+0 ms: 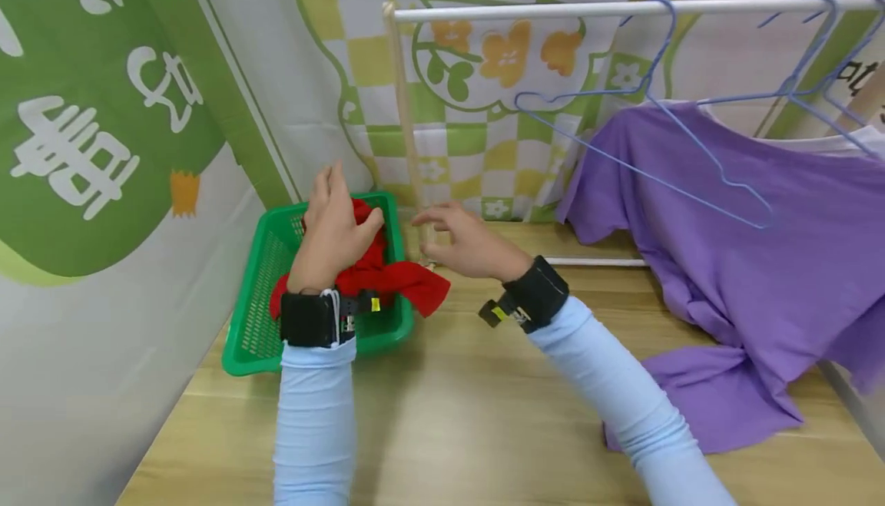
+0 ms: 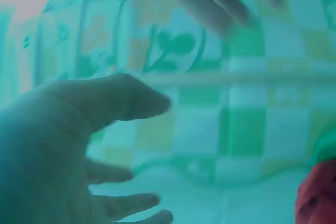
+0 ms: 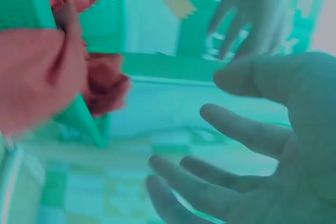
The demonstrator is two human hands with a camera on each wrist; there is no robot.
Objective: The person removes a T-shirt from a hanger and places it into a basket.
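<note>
A green plastic basket point(image 1: 249, 322) stands on the wooden table at the left. Red cloth point(image 1: 415, 283) lies in it, one end draped over the right rim. Over the basket is my left hand point(image 1: 328, 233), fingers extended and thumb spread, holding nothing. My right hand point(image 1: 466, 241) hovers right of the basket with its fingers loosely bent and nothing between them. In the left wrist view the left hand point(image 2: 58, 145) shows spread fingers, and the red cloth point(image 2: 317, 198) is at the lower right corner. The right wrist view shows the right hand point(image 3: 252, 150) apart from the red cloth point(image 3: 47, 72).
A white rack rail point(image 1: 525, 12) crosses the back, carried by a pale post point(image 1: 403, 99). A bare blue hanger point(image 1: 622, 157) hangs there. To the right hangs a purple shirt point(image 1: 747, 237), its lower part on the table point(image 1: 484, 414). A printed curtain point(image 1: 484, 137) stands behind.
</note>
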